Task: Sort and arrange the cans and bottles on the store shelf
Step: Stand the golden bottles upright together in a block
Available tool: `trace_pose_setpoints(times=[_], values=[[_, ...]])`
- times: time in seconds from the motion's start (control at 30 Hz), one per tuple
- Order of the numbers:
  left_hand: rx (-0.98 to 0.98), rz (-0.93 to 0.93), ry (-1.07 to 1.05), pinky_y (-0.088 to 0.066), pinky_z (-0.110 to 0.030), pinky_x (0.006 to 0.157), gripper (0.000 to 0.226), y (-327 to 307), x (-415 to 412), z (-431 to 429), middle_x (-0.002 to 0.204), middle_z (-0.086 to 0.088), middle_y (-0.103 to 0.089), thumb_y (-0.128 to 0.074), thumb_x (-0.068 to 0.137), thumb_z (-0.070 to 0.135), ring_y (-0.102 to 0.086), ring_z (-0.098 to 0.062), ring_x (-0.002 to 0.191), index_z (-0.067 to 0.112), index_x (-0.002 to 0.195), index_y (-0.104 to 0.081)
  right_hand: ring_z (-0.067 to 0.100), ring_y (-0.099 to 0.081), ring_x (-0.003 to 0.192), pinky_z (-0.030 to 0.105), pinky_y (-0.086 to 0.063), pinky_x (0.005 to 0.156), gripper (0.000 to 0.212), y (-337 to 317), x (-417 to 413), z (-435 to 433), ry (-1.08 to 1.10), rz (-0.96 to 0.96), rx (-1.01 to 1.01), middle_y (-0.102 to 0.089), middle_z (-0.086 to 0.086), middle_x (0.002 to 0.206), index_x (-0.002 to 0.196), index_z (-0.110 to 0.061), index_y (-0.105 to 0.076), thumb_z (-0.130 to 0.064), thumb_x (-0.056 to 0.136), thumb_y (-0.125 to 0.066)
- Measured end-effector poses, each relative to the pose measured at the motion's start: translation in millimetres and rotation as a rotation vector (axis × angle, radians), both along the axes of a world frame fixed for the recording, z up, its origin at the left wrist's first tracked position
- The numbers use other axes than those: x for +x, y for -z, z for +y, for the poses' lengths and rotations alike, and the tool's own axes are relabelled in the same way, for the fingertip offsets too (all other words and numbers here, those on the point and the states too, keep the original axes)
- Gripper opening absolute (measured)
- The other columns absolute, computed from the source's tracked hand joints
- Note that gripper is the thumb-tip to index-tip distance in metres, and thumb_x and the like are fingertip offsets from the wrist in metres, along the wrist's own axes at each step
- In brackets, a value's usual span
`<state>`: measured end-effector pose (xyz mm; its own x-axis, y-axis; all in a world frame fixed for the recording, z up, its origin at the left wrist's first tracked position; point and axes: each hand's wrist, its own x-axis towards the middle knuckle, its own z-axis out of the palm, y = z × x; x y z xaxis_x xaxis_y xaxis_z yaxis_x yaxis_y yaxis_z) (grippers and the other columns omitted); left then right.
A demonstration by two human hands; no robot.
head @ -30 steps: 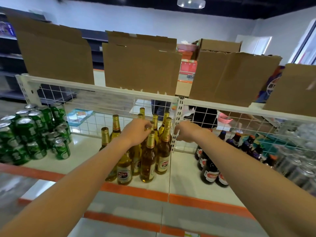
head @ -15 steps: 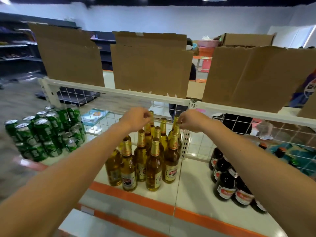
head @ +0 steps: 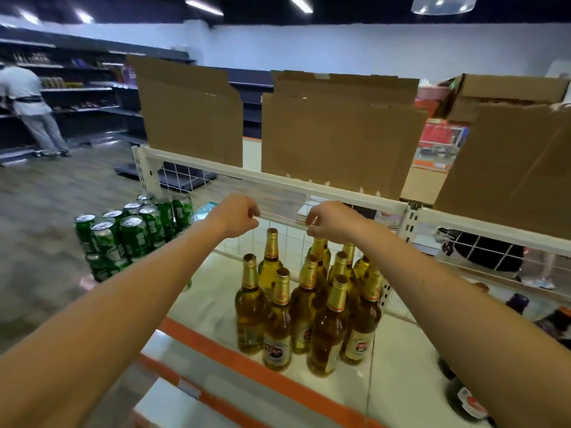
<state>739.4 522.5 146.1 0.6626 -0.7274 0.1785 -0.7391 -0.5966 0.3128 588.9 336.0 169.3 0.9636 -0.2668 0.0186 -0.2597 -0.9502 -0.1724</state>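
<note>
The amber bottles [head: 329, 329] stand in a tight cluster on the white shelf [head: 216, 307], all upright with their gold-foiled necks pointing straight up, a little back from the orange front strip [head: 262, 370]. Right above them hang both hands. The right hand [head: 330, 223] sits over the back rows, almost touching the rear necks. The left hand [head: 236, 216] is off the cluster's left edge, just beside the cap of the tallest rear bottle. From where I stand the right hand is the nearer one, and any grab would have to come straight down onto a neck, in line with the bottle's length. Both hands have the fingers curled in toward the thumb. A pale blurred smear lies between them, and I cannot tell if they pinch anything or close on nothing. The green cans [head: 129, 233] are stacked well to the left, lower than the left hand. Dark bottles [head: 556, 322] sit at the far right. Behind the hands runs the white rail [head: 355, 196] carrying cardboard boxes [head: 340, 134], and another person [head: 31, 109] works at a far aisle.
</note>
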Motion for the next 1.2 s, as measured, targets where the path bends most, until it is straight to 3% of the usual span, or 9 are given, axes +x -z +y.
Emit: trace_pose_setpoints(times=[0.2, 0.4, 0.47, 0.53, 0.63, 0.73, 0.9, 1.1, 1.2], values=[[-0.007, 0.094, 0.054, -0.049, -0.031, 0.091, 0.03, 34, 62, 22, 0.111, -0.004, -0.067, -0.072, 0.088, 0.023, -0.062, -0.02, 0.102, 0.012, 0.116, -0.069, 0.022, -0.059, 0.108, 0.037, -0.051, 0.089, 0.033, 16, 69, 37, 0.072, 0.041, -0.002, -0.061, 0.002, 0.127, 0.122, -0.023, -0.064, -0.037, 0.092, -0.065], [0.025, 0.279, 0.186, -0.05, -0.032, 0.093, 0.033, 97, 115, 30, 0.109, -0.005, -0.068, -0.076, 0.083, 0.021, -0.063, -0.02, 0.101, 0.013, 0.114, -0.07, 0.028, -0.059, 0.108, 0.038, -0.051, 0.09, 0.044, 43, 118, 75, 0.266, 0.186, -0.021, -0.061, 0.008, 0.124, 0.126, -0.009, -0.061, -0.042, 0.096, -0.057], [0.043, 0.317, 0.228, -0.05, -0.03, 0.092, 0.035, 116, 120, 27, 0.109, -0.004, -0.068, -0.077, 0.084, 0.023, -0.063, -0.019, 0.1, 0.013, 0.116, -0.069, 0.025, -0.059, 0.099, 0.035, -0.05, 0.081, 0.04, 50, 127, 82, 0.298, 0.256, -0.031, -0.061, 0.006, 0.114, 0.118, -0.007, -0.064, -0.04, 0.097, -0.057], [0.05, 0.362, 0.243, -0.051, -0.032, 0.093, 0.036, 132, 122, 20, 0.111, -0.003, -0.067, -0.076, 0.084, 0.023, -0.063, -0.019, 0.1, 0.015, 0.118, -0.068, 0.021, -0.056, 0.083, 0.032, -0.043, 0.07, 0.033, 54, 134, 84, 0.351, 0.288, -0.068, -0.058, 0.004, 0.096, 0.093, -0.009, -0.061, -0.042, 0.097, -0.057], [0.08, 0.455, 0.252, -0.052, -0.033, 0.093, 0.046, 157, 122, 7, 0.117, -0.004, -0.065, -0.079, 0.081, 0.023, -0.062, -0.02, 0.103, 0.015, 0.124, -0.064, 0.017, -0.062, 0.062, 0.029, -0.049, 0.062, 0.037, 51, 144, 83, 0.424, 0.33, -0.074, -0.062, 0.001, 0.074, 0.071, -0.011, -0.052, -0.04, 0.094, -0.061], [0.1, 0.579, 0.26, -0.051, -0.03, 0.089, 0.061, 177, 121, -6, 0.122, -0.007, -0.064, -0.084, 0.076, 0.024, -0.062, -0.021, 0.105, 0.015, 0.131, -0.058, 0.015, -0.067, 0.05, 0.028, -0.055, 0.06, 0.03, 47, 153, 78, 0.46, 0.35, 0.024, -0.069, 0.002, 0.06, 0.074, -0.009, -0.059, -0.031, 0.093, -0.062], [0.065, 0.701, 0.269, -0.049, -0.03, 0.093, 0.079, 197, 113, -16, 0.129, -0.009, -0.059, -0.087, 0.073, 0.023, -0.06, -0.021, 0.11, 0.014, 0.141, -0.048, 0.016, -0.071, 0.054, 0.035, -0.062, 0.074, 0.031, 47, 165, 66, 0.427, 0.373, 0.152, -0.073, 0.006, 0.063, 0.078, -0.001, -0.065, -0.029, 0.094, -0.063], [-0.009, 0.749, 0.227, -0.052, -0.029, 0.087, 0.078, 208, 119, -27, 0.124, -0.005, -0.061, -0.089, 0.069, 0.025, -0.059, -0.017, 0.101, 0.02, 0.137, -0.052, 0.018, -0.073, 0.058, 0.032, -0.062, 0.068, 0.032, 48, 184, 48, 0.369, 0.355, 0.222, -0.072, 0.006, 0.061, 0.081, 0.001, -0.067, -0.029, 0.094, -0.064], [-0.051, 0.722, 0.165, -0.051, -0.033, 0.092, 0.074, 213, 121, -31, 0.121, 0.0, -0.063, -0.089, 0.066, 0.03, -0.059, -0.017, 0.103, 0.023, 0.131, -0.054, 0.018, -0.072, 0.057, 0.03, -0.06, 0.063, 0.031, 49, 201, 48, 0.325, 0.341, 0.201, -0.072, 0.007, 0.06, 0.079, -0.001, -0.065, -0.028, 0.094, -0.063]])
